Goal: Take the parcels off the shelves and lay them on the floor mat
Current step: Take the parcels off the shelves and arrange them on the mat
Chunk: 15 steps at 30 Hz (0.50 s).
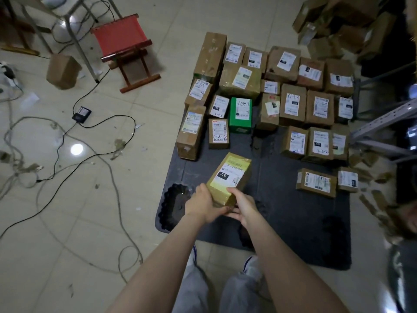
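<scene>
I hold a yellowish taped parcel [229, 177] with a white label marked 220 over the dark floor mat [293, 218]. My left hand [200, 205] grips its near left corner and my right hand [242, 205] grips its near right end, thumb on top. Beyond it, several brown labelled parcels [293, 107] and a green parcel [240, 115] lie in rows on the far part of the mat. At the right edge stands the metal shelf [383, 118], with more parcels [343, 26] blurred at the top right.
Cables [106, 152] and a black power adapter [81, 114] sprawl over the tiled floor at left. A red folding stool [126, 50] and a lone brown box [63, 71] stand near table legs. My legs and shoes [194, 256] are at the mat's near edge.
</scene>
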### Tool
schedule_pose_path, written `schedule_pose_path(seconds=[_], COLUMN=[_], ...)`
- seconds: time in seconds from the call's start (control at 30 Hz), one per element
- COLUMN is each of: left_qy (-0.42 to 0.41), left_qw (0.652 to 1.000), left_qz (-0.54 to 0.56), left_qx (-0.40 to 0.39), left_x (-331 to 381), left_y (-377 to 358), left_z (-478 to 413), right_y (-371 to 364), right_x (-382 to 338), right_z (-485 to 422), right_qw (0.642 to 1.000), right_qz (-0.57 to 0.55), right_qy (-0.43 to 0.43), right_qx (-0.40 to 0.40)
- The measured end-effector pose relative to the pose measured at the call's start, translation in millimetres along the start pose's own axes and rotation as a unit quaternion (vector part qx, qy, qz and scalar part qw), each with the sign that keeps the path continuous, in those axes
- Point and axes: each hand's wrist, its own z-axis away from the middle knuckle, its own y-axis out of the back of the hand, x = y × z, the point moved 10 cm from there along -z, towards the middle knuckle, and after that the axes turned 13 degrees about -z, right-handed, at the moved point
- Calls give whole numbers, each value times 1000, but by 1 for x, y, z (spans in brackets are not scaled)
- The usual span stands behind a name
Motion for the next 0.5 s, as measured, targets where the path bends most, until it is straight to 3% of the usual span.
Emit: schedule_pose_path(seconds=[0.23, 0.33, 0.5], left_qy=[61, 125, 245], left_qw=[993, 970, 929], left_qz=[105, 203, 262], left_qx=[13, 53, 91], left_x=[-34, -69, -140], left_y=[-16, -14, -23], left_z=[-18, -28, -40], right_y=[-38, -70, -102], right_x=[11, 19, 44], right_z=[-32, -44, -66], right_qw=[997, 992, 992], right_qz=[68, 91, 91], right_qy=[1, 8, -5], right_qx=[-46, -82, -87])
